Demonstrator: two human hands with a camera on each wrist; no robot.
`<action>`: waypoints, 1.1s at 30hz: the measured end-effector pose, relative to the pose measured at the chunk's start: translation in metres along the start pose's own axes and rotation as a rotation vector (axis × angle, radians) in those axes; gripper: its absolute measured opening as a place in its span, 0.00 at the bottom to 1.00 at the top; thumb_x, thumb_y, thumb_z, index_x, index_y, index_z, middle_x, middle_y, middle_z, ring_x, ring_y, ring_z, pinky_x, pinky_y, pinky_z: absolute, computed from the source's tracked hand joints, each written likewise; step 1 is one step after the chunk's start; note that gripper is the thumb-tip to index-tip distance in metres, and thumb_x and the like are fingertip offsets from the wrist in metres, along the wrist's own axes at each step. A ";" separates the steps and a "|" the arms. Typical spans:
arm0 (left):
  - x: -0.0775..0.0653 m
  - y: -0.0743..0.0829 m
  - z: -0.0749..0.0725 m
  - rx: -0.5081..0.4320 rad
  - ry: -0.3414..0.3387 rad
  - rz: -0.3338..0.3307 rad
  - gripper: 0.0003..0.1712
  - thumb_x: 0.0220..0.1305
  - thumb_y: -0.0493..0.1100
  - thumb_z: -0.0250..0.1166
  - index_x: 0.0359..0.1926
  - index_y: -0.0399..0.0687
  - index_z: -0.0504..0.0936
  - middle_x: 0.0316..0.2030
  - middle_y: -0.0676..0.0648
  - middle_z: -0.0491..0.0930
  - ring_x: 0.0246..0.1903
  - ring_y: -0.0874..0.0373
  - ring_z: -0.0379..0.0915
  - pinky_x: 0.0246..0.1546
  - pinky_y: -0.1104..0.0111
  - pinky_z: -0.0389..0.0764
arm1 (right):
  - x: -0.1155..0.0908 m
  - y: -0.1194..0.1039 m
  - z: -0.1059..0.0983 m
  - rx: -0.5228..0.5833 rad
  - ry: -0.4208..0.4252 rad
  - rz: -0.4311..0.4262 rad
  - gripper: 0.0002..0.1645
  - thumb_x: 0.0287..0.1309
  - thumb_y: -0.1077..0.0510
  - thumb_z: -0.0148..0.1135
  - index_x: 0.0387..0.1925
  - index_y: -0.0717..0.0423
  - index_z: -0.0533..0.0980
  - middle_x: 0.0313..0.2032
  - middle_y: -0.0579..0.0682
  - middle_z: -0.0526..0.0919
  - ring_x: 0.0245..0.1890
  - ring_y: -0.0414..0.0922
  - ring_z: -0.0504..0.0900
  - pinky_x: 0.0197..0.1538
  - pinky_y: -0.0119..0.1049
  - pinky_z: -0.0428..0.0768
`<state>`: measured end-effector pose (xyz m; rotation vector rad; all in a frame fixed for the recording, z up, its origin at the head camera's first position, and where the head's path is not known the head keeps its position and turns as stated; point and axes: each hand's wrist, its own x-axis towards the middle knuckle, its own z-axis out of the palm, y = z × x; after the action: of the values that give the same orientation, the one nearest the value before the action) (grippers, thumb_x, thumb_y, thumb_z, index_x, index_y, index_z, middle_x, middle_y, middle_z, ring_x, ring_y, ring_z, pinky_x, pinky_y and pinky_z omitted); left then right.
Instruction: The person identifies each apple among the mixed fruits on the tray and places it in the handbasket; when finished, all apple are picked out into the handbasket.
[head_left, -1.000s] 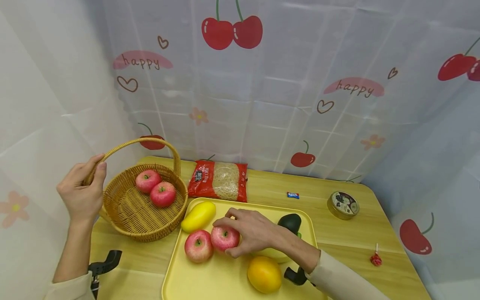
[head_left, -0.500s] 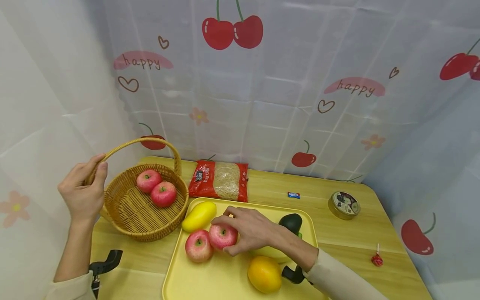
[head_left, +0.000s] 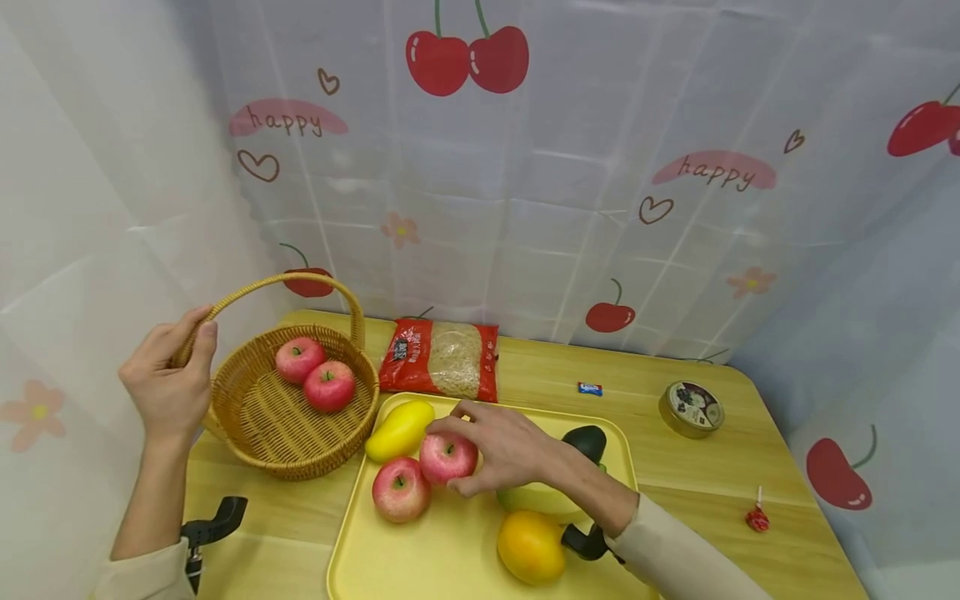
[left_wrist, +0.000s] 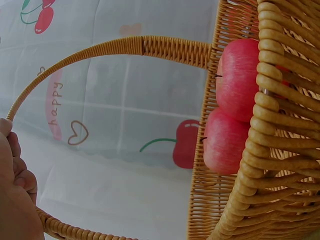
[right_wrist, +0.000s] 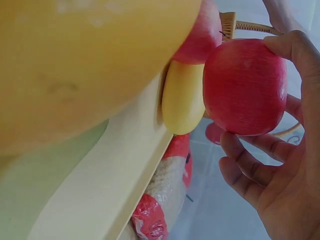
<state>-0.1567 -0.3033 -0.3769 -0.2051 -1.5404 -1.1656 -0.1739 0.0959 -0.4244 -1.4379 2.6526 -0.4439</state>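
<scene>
My left hand (head_left: 168, 375) grips the handle of a wicker basket (head_left: 300, 458), its fingers curled round the left side of the arch. Two red apples (head_left: 315, 373) lie inside the basket; the left wrist view shows them side by side past the rim. Over the yellow tray (head_left: 420, 558), my right hand (head_left: 498, 446) holds a red apple (right_wrist: 245, 87) between thumb and fingers. In the right wrist view this apple looks raised off the tray. Close beside it on the tray sit another apple (head_left: 401, 490) and a yellow mango (head_left: 401, 431).
On the tray are an orange-yellow fruit (head_left: 531, 547), a dark green avocado (head_left: 585, 443) and a pale green item (head_left: 540, 500) partly hidden by my right arm. Behind stands a red noodle packet (head_left: 442, 358). A small blue packet (head_left: 590, 388), round tin (head_left: 692, 408) and lollipop (head_left: 757, 518) lie right.
My right hand has risen slightly with the apple in its grasp. The left hand keeps its hold on the basket handle, and the basket stays in place.
</scene>
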 end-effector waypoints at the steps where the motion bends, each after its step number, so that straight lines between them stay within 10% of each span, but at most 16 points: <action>1: 0.000 0.000 0.000 0.001 0.000 0.000 0.08 0.58 0.26 0.68 0.39 0.26 0.87 0.28 0.60 0.83 0.21 0.69 0.63 0.25 0.83 0.61 | 0.001 0.000 0.000 0.001 0.005 -0.002 0.40 0.50 0.30 0.66 0.66 0.28 0.71 0.50 0.40 0.74 0.37 0.37 0.73 0.35 0.27 0.72; 33: 0.000 0.000 0.000 0.010 -0.006 0.000 0.08 0.59 0.26 0.68 0.40 0.26 0.87 0.27 0.60 0.82 0.22 0.69 0.62 0.25 0.83 0.62 | 0.020 0.002 -0.004 -0.009 0.081 -0.029 0.41 0.48 0.30 0.64 0.66 0.30 0.71 0.50 0.40 0.74 0.38 0.37 0.73 0.35 0.29 0.71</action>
<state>-0.1566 -0.3036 -0.3772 -0.2024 -1.5507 -1.1581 -0.1872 0.0806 -0.4200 -1.4933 2.7023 -0.5038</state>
